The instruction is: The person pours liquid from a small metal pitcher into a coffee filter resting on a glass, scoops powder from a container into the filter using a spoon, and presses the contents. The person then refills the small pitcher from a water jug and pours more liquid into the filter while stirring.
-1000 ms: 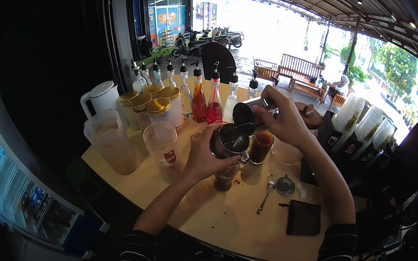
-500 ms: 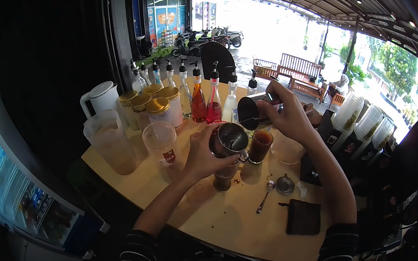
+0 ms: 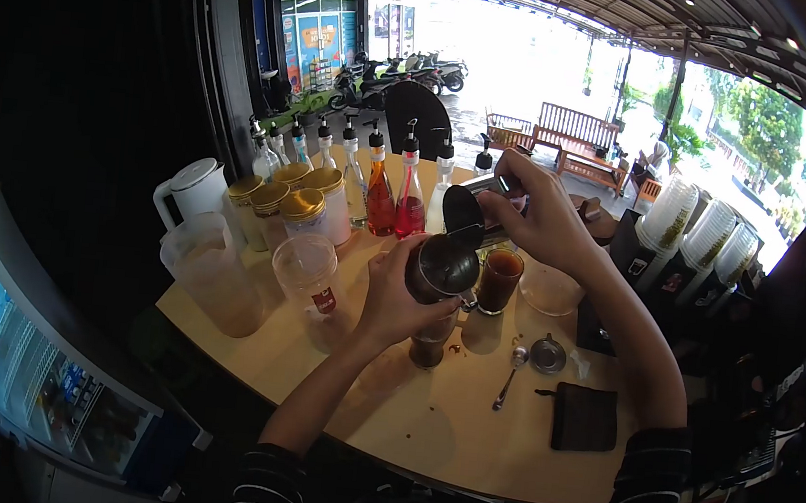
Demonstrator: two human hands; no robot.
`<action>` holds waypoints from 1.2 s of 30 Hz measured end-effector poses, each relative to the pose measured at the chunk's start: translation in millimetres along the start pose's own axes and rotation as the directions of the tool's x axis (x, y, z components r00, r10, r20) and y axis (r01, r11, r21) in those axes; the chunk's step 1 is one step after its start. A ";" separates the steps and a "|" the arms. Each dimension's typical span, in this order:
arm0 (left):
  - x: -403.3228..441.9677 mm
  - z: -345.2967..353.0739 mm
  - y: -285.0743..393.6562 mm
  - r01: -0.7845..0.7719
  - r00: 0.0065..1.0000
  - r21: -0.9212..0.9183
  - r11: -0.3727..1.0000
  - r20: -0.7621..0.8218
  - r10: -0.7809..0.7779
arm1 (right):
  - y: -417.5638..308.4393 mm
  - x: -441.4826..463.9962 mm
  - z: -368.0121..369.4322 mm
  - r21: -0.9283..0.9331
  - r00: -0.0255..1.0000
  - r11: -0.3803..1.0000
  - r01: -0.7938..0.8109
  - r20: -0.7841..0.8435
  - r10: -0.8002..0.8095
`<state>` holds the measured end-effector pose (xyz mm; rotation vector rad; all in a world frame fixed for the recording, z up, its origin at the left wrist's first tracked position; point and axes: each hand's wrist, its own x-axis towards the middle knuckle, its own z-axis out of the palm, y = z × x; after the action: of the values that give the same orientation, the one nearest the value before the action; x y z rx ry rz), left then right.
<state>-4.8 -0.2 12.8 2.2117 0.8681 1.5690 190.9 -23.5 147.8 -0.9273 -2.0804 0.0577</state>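
Note:
My left hand [image 3: 392, 294] is wrapped round a metal cup [image 3: 447, 267] with a dark inside, held over a glass [image 3: 428, 345] on the table. My right hand [image 3: 536, 215] grips the handle of a metal pitcher [image 3: 468, 215], tilted with its dark opening at the cup's far rim. Whether liquid runs between them is too dark to tell. A glass of red-brown drink [image 3: 499, 281] stands just right of the cup. Near it lie a spoon [image 3: 510, 378], a small round metal strainer or lid [image 3: 547, 354] and a dark folded cloth [image 3: 585, 418].
Pump bottles [image 3: 381, 197] line the table's far side. Gold-lidded jars [image 3: 303, 206], a white jug [image 3: 200, 186], a clear pitcher [image 3: 212, 273] and a plastic tub [image 3: 305, 276] stand left. Stacked plastic cups [image 3: 710, 230] are at the right. A person sits outside near wooden benches.
The pitcher in my right hand first lifted up and right off the cup, then came back down to its rim. My left hand has stayed round the cup.

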 end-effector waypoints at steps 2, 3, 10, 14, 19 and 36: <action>0.3 -0.5 2.2 0.005 1.000 0.009 1.000 -0.001 -0.005 | -0.9 1.5 1.0 0.023 1.000 1.000 -0.015 0.004 0.015; 0.6 -1.2 3.9 -0.002 1.000 0.030 1.000 -0.009 0.003 | -1.5 1.9 1.6 0.046 0.999 0.998 -0.031 0.009 0.031; 1.0 -4.4 10.9 0.070 0.998 0.131 0.989 -0.002 -0.070 | -12.1 -0.1 0.2 0.072 0.999 0.997 -0.033 0.021 0.032; 4.1 -10.3 13.4 -0.009 1.000 0.291 0.957 -0.011 0.013 | -18.6 -5.5 -4.1 0.055 0.999 0.998 -0.032 0.038 0.030; 6.2 -13.9 12.1 -0.056 0.998 0.336 0.940 0.002 0.059 | -21.2 -11.5 -9.7 0.011 0.999 1.000 -0.025 0.048 0.024; 10.8 -28.1 23.7 -0.028 0.997 0.303 0.953 0.077 0.005 | -3.1 -14.4 -8.7 0.070 0.993 0.992 -0.109 0.060 0.104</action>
<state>-21.1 -14.7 44.2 2.4743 1.1375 1.4280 200.6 -37.2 144.8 -1.0015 -2.0649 0.2174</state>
